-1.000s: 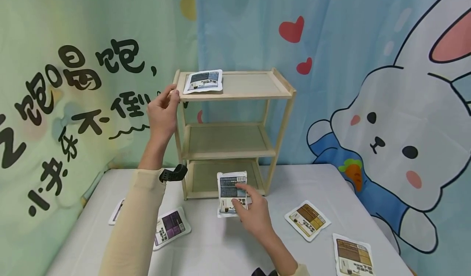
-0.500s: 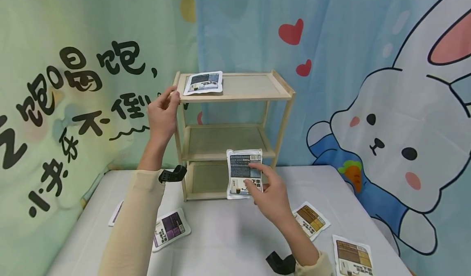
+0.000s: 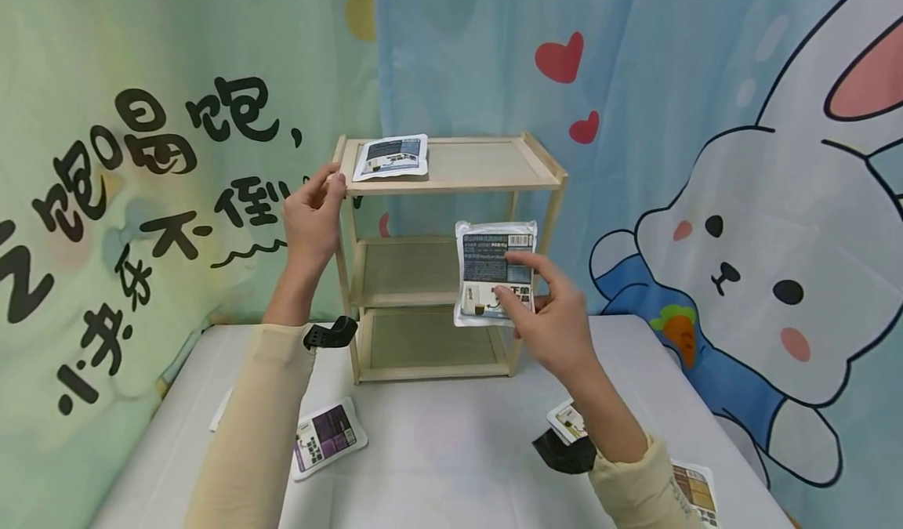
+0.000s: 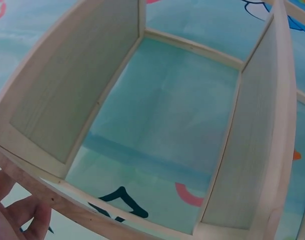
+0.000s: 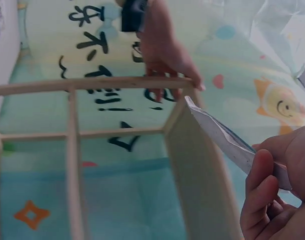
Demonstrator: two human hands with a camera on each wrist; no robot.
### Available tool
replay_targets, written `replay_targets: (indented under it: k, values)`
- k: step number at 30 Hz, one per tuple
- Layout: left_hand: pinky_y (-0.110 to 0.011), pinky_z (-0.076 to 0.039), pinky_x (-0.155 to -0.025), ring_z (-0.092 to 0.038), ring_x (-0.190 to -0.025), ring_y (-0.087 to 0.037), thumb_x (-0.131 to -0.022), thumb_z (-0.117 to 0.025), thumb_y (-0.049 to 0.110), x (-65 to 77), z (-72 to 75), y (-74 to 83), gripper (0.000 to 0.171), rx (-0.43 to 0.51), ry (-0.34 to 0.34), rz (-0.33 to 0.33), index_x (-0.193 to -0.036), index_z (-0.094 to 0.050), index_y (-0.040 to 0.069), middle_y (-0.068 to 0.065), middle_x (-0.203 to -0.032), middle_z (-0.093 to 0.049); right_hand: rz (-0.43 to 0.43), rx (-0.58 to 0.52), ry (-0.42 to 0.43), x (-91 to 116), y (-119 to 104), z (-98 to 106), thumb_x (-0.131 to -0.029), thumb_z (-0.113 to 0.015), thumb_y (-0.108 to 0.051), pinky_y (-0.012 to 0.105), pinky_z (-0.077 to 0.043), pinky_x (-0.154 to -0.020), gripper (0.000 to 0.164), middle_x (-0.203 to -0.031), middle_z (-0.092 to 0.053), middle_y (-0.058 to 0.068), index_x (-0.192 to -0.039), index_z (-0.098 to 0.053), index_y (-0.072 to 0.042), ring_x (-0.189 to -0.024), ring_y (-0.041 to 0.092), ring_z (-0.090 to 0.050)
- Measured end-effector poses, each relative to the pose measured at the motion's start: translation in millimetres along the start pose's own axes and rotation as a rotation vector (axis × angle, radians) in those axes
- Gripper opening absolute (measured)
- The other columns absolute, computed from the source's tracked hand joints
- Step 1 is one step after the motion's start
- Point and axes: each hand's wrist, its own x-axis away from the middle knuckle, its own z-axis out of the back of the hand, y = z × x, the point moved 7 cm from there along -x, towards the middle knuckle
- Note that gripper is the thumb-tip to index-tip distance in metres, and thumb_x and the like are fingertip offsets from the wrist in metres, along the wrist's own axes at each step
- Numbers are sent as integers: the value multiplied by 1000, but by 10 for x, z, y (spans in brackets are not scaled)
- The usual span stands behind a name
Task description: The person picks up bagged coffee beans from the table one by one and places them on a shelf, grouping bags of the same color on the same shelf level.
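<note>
My right hand [image 3: 557, 317] pinches a white pouch [image 3: 483, 303] with a dark blue label, thumb on its front. It is raised in front of the shelf rack's right side; the right wrist view shows the pouch [image 5: 227, 142] edge-on. My left hand [image 3: 313, 219] grips the upper left corner of the three-tier wooden shelf rack [image 3: 451, 187]. In the left wrist view, its fingers [image 4: 35, 215] bend at the wooden edge. A similar blue-labelled pouch [image 3: 391, 157] lies at the left of the top tier, close to that hand.
A purple-labelled pouch [image 3: 328, 439] lies on the white-covered table [image 3: 430, 466] at front left, beside the left sleeve. Brown-labelled pouches [image 3: 694, 491] lie at the right, partly behind the right arm. Printed curtains [image 3: 466, 59] hang close behind the rack.
My right hand has lifted the blue-labelled pouch from low before the bottom tier, up and to the right, to above the middle tier's height. The left hand stays at the rack's corner.
</note>
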Motion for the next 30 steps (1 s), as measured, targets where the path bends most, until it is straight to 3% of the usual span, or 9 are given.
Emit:
replay_targets:
  k: [1, 5, 9, 16, 20, 25, 30]
  values:
    - [-25, -42, -75, -63, -91, -17, -98, -57, 30, -23, -1, -61, 37, -2, -1, -4, -127, -66, 10, -14, -107, -71, 16, 0, 5, -49, -37, 30, -91, -67, -6, 26, -39, -37, 43, -130, -52, 12, -133, -57, -11, -38, 14, -51]
    - [-27, -45, -77, -66, -92, -17, -97, -58, 34, -33, 20, -54, 38, -15, -12, -21, -126, -67, 11, -12, -108, -70, 91, 1, 43, -261, -200, 165, -91, -66, -4, 24, -41, -39, 41, -126, -54, 13, -132, -58, -8, -38, 16, -51]
    - [-28, -47, -79, -67, -96, -19, -97, -57, 35, -45, 25, -30, 39, -35, -37, -39, -127, -66, 10, -12, -113, -69, 114, 15, 78, -507, -327, 325, -92, -66, -4, 23, -46, -44, 42, -118, -56, 13, -132, -57, -6, -42, 15, -53]
    - [-25, -44, -70, -68, -94, -21, -97, -58, 35, -58, 30, -18, 40, -68, -62, -42, -127, -66, 10, -13, -110, -70, 51, -15, 78, -951, -444, 545, -92, -67, -10, 21, -44, -44, 36, -112, -55, 9, -127, -60, -8, -45, 12, -52]
    - [-25, -45, -71, -68, -96, -19, -97, -57, 36, -66, 19, -19, 40, -86, -72, -36, -128, -66, 11, -13, -111, -69, 5, -22, 76, -1170, -475, 644, -92, -67, -13, 20, -43, -44, 35, -110, -53, 8, -126, -61, -11, -49, 13, -53]
    - [-28, -47, -75, -68, -99, -18, -97, -57, 36, -67, 27, -34, 40, -94, -72, -27, -127, -66, 11, -12, -113, -69, -97, 0, 45, -1433, -465, 681, -91, -68, -18, 20, -43, -46, 39, -115, -53, 7, -129, -59, -14, -65, 16, -55]
    - [-28, -48, -75, -68, -99, -19, -97, -57, 36, -71, 35, -22, 40, -94, -70, -47, -127, -66, 10, -13, -114, -68, -204, -1, 7, -1686, -377, 645, -91, -68, -20, 21, -44, -48, 40, -117, -51, 8, -129, -58, -14, -69, 16, -55]
